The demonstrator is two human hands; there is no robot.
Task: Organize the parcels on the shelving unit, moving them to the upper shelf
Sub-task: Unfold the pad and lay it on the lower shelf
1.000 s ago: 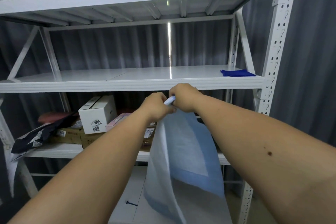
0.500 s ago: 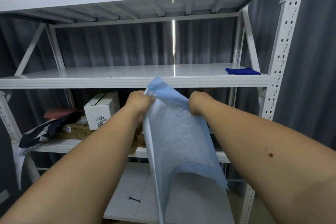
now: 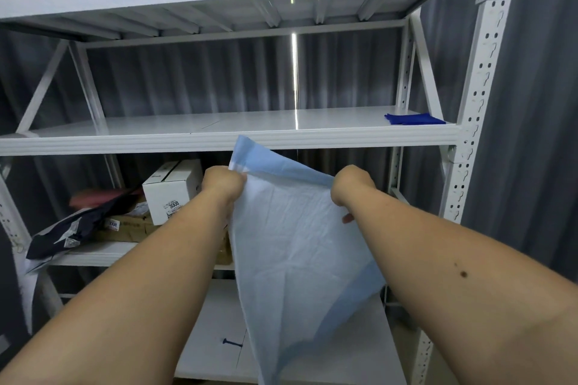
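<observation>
Both hands hold a pale blue sheet [image 3: 300, 247] up in front of the white shelving unit [image 3: 478, 97]. The left hand [image 3: 222, 182] has its grip clamped on the sheet's top left edge, the right hand [image 3: 352, 186] clamped on the top right. The parcels, a white box [image 3: 170, 191] and a dark mailer bag [image 3: 73, 228], sit on the lower shelf at left. A dark blue cloth [image 3: 413, 119] lies on the upper shelf [image 3: 219, 141], far right.

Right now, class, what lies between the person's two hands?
Head view: a light-blue sheet spans from left hand to right hand, both gripping it.
</observation>
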